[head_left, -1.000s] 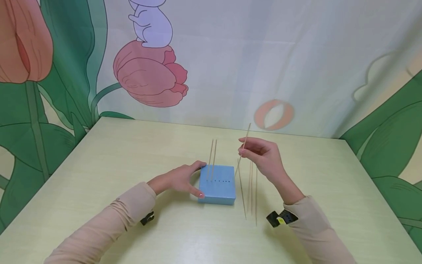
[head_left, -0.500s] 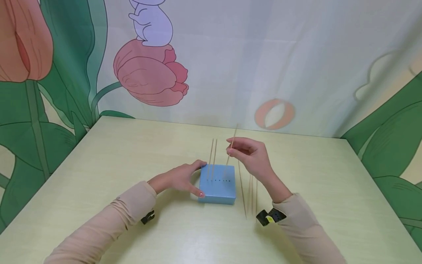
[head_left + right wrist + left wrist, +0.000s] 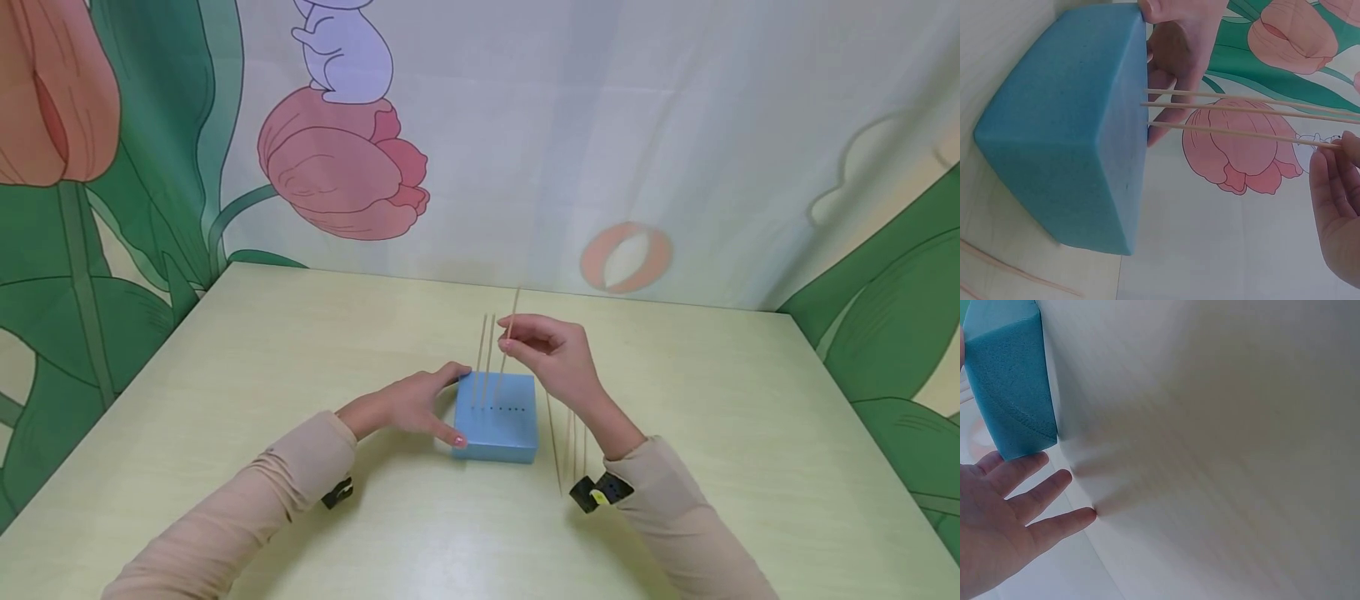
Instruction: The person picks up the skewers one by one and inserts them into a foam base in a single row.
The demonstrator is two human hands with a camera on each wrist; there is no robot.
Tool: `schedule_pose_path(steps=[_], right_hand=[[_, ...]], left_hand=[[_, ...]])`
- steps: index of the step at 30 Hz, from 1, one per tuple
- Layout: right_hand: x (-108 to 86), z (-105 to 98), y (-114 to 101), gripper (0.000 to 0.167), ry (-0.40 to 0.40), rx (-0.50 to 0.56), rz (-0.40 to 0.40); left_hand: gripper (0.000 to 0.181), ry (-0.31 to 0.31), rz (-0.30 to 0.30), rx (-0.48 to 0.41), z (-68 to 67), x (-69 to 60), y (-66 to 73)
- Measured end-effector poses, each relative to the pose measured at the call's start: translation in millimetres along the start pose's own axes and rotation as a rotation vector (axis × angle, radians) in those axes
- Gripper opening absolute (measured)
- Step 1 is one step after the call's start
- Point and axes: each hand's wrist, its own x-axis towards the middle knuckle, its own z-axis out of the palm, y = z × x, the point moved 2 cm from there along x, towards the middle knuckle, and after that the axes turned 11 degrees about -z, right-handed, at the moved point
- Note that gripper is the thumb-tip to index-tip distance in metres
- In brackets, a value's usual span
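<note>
Lining up for a third insertion

The work appeared to be at the aiming stage. The person's right hand point(image 3: 551, 354) pinched a thin, pale wooden stick point(image 3: 515, 302) between thumb and forefinger, its lower tip at the top face of a square, light-blue, foam-like block point(image 3: 495, 437), close to the third in a row of small dark holes point(image 3: 510, 409). Whether the tip had entered could not be told. Two thin, pale wooden uprights point(image 3: 482, 342) already stood at the row's left end. The left hand point(image 3: 412, 404) had its grip on the block, thumb by the near-left corner, forefinger by the far-left one.

The next move likely called for squaring the stick over its hole and pressing straight down while the left grip steadied the block; a slant could knock the neighbours.

The block sat roughly midway between the side edges of the pale, wood-grained table point(image 3: 712, 392), short of its far edge; the near edge was out of view. Loose thin wooden sticks point(image 3: 556, 454) lay just right of the block, making that side tighter; room seemed ample toward the left and right edges.
</note>
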Motion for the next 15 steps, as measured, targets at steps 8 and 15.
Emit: schedule_pose_path(steps=[8,15], right_hand=[[-1.4,3.0,3.4,0.019,-0.016,-0.016,-0.018],[-7.8,7.4,7.5,0.019,-0.057,-0.068,-0.024]], left_hand=[[0.099,-0.003,0.003,0.001,0.3,-0.1,0.6],[0.098,-0.006,0.004,0.004,0.9,0.5,-0.4]])
